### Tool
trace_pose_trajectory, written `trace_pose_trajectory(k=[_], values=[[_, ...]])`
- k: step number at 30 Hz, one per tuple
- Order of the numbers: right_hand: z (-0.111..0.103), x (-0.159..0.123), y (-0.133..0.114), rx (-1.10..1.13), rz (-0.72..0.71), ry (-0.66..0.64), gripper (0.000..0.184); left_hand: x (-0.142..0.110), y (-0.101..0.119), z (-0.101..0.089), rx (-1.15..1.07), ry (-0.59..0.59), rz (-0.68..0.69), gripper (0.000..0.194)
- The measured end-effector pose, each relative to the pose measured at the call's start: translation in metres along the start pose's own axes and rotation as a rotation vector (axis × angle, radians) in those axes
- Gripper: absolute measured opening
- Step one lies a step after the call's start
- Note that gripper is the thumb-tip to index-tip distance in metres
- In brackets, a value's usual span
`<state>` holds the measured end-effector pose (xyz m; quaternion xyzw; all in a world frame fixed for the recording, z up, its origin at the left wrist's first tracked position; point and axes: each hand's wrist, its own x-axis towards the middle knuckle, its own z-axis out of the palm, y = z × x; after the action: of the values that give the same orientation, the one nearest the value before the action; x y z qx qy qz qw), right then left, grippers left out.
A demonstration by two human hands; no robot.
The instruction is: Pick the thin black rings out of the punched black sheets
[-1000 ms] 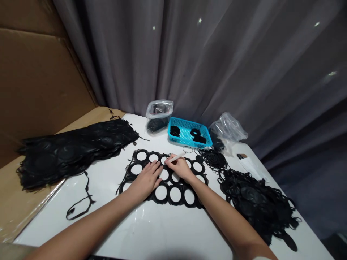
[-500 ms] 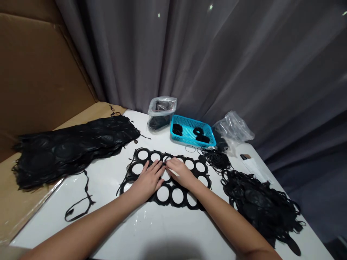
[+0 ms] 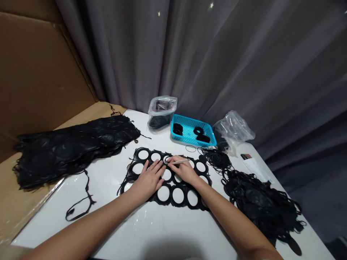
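A black rubbery sheet (image 3: 170, 195) with rows of round holes lies flat on the white table, which shows through the holes. My left hand (image 3: 148, 179) rests on its left-middle part, fingers stretched out and pressing lightly. In my right hand (image 3: 184, 171) is a slim white pen-like tool (image 3: 180, 162), gripped between thumb and fingers. Its tip is at the rim of a hole in the top row, just right of my left fingertips. My right hand covers some of the holes beneath it.
Stacked black sheets (image 3: 73, 148) lie at left beside cardboard (image 3: 40, 72). A blue basket (image 3: 187, 139) holding black rings stands behind, between two plastic bags (image 3: 162, 104). Thin black rings (image 3: 217, 159) and a heap of black scraps (image 3: 260, 202) lie at right.
The view has shifted slightly. My right hand has turned with the pen-like tool, which dropped from sight half a second ago and shows again at a flatter angle. My left hand stays put.
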<state>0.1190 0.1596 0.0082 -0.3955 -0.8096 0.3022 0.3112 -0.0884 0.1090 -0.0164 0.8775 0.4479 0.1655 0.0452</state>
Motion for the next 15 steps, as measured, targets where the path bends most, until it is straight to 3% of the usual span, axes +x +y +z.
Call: trace_pose_trajectory(k=[3,5,7,11,13,15], values=[[0.004,0.001,0.001,-0.244,-0.174,-0.081,0.016,0.001,0.001,-0.004,0.016,-0.033,-0.021,0.045],[-0.004,0.006,0.003,-0.404,-0.214,-0.062,0.018,0.002,0.002,-0.006,0.025,-0.052,-0.034,0.046],[-0.023,0.014,0.009,-0.528,-0.14,0.102,0.021,0.003,0.002,-0.007,0.023,-0.059,-0.036,0.045],[-0.08,0.026,0.025,-0.597,0.133,0.573,0.027,0.001,0.001,-0.006,0.02,-0.051,-0.027,0.046],[-0.096,0.027,0.031,-0.473,0.25,0.649,0.024,0.0,0.0,-0.004,0.019,-0.041,-0.026,0.045],[-0.094,0.029,0.033,-0.22,0.36,0.573,0.022,0.0,-0.001,-0.004,0.006,-0.021,-0.022,0.044]])
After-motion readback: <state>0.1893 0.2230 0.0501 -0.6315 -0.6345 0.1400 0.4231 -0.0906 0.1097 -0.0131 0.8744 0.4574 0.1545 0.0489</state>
